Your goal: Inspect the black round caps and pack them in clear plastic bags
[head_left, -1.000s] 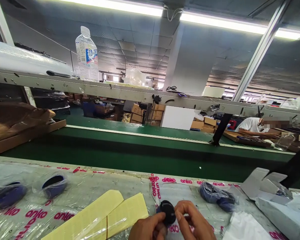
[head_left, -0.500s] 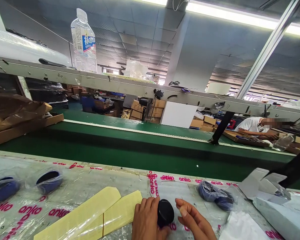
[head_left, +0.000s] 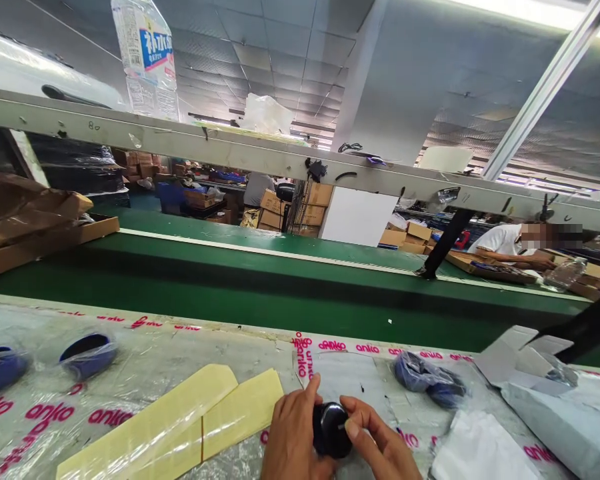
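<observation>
Your grip comes from both sides: the left hand (head_left: pixel 293 430) is curled round the left of the round black piece (head_left: pixel 330 433), and the right hand (head_left: pixel 380 437) sets thumb and forefinger at its right edge. Whether those tips pinch anything cannot be told. The piece sits between your hands, over the near part of the tabletop (head_left: pixel 260 333); whether it rests there is hidden. Its face looks glossy, so pressing from the right could turn or slip it if your left fingers slacken. The creased plastic covering (head_left: pixel 155 373) might shift under you. Your left hand could nudge the yellow strips (head_left: pixel 155 427) close beside it; a wide right-hand swing could catch the white sheet (head_left: pixel 480 447).
</observation>
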Motion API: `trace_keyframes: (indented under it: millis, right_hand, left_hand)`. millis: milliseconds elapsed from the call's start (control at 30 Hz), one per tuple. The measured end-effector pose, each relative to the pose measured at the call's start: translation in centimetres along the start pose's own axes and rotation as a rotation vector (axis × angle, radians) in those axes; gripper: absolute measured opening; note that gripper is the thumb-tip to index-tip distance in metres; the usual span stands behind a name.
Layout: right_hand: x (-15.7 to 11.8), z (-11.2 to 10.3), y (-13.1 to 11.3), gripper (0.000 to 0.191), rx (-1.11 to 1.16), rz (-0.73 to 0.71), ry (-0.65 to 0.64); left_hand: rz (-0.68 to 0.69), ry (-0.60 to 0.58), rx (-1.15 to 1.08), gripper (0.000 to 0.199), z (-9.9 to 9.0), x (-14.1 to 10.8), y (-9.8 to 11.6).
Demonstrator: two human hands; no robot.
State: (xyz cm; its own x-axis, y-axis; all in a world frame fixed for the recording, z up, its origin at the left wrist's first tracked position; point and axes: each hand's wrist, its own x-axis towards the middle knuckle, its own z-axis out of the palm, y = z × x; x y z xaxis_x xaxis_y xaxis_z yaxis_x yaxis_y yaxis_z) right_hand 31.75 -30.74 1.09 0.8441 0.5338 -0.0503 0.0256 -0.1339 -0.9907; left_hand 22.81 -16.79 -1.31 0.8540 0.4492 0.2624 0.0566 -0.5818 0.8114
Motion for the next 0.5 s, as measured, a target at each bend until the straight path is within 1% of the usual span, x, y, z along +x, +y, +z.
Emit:
trace_keyframes:
  millis: [33,133,267,500]
  right_hand:
    - [0.0,0.0,0.0,0.057,-0.009,-0.005,-0.014]
    - [-0.1,0.1,-0.1,0.056,-0.011,-0.01,-0.064]
    - [0.0,-0.1,-0.3,0.047,0.019,-0.029,-0.132]
    - [0.2,-0.4,-1.1,0.039,-0.007,-0.083,-0.189]
  left_hand:
    - [0.012,-0.002,-0.013,0.099,0.1,-0.1,-0.2]
    - [0.024,-0.017,-0.029,0.098,0.1,-0.2,-0.5]
    - [0.034,-0.039,-0.023,0.097,0.0,-0.2,-0.6]
    - [0.073,-0.06,0.028,0.09,-0.3,-0.1,-0.4]
